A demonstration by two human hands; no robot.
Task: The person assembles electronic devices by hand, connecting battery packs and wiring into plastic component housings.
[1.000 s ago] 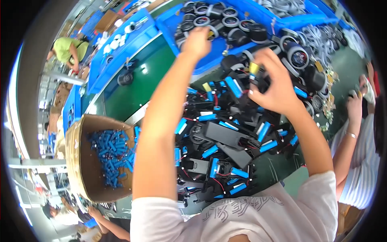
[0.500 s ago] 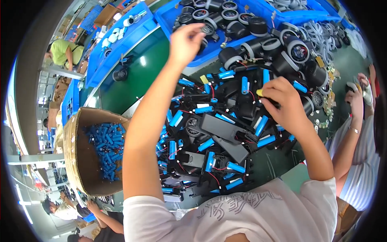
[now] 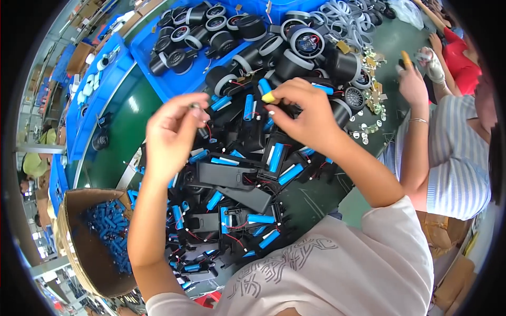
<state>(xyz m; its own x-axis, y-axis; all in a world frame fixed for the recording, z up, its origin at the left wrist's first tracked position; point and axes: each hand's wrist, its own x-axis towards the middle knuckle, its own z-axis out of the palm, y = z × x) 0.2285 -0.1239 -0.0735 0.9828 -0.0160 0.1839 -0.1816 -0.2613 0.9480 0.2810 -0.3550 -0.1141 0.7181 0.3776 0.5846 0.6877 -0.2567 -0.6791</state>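
Observation:
My left hand is raised over the left side of the pile, its thumb and fingertips pinched around a tiny dark greyish piece too small to name. To its right, my right hand hovers low over the heap with bent fingers. A yellow cover sits on one fingertip; thumb and forefinger look slightly apart, and I see nothing held between them. Just beyond that fingertip lies a blue cylindrical battery cell. Beneath both hands spread black plastic housings, many with blue cells and thin red wires.
A cardboard box of blue cells stands at the left. Black round motor-like parts fill a blue tray at the back. Grey rings and small circuit boards lie right. A co-worker's hand is at the far right.
The view has shifted toward the right. My left hand has come back from the tray of round parts to the pile, nearer my right hand, which stays over the cells.

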